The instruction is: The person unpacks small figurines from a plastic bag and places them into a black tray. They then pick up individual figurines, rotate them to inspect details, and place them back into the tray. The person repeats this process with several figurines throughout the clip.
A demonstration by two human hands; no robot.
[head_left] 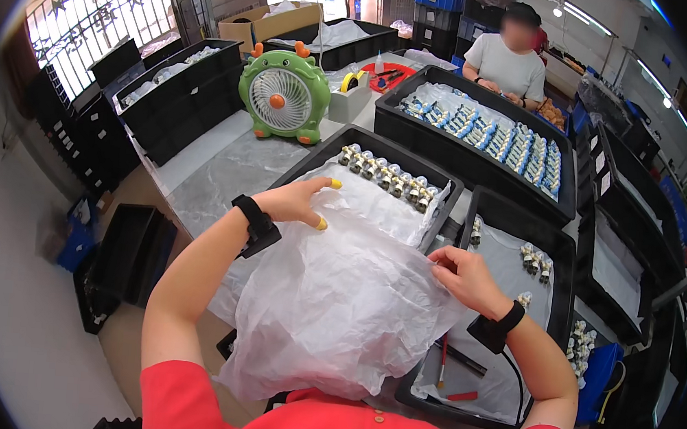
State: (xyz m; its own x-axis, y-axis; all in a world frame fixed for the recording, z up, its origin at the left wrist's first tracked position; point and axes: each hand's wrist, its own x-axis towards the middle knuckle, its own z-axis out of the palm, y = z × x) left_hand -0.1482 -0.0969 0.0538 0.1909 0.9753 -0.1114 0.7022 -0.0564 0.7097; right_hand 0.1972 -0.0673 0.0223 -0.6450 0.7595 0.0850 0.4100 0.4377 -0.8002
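Observation:
A large crumpled white sheet of thin wrapping paper or film (343,312) spreads in front of me, its far part over a black tray (453,193). My right hand (468,281) pinches its right edge between thumb and fingers. At the sheet's upper left, my left hand (296,200) has thumb and index finger apart, both with yellow tips. Inside the tray, a row of small white-and-dark figurines (388,176) lies on white lining beyond the sheet. The sheet's near part hangs toward my body and hides what is under it.
At right, another black tray (565,291) holds a few figurines, a brush (442,362) and a red tool (462,396). Beyond stand a tray of blue-and-white pieces (489,137), a green fan (283,95) and a tape dispenser (350,96). A person (511,57) sits across the table.

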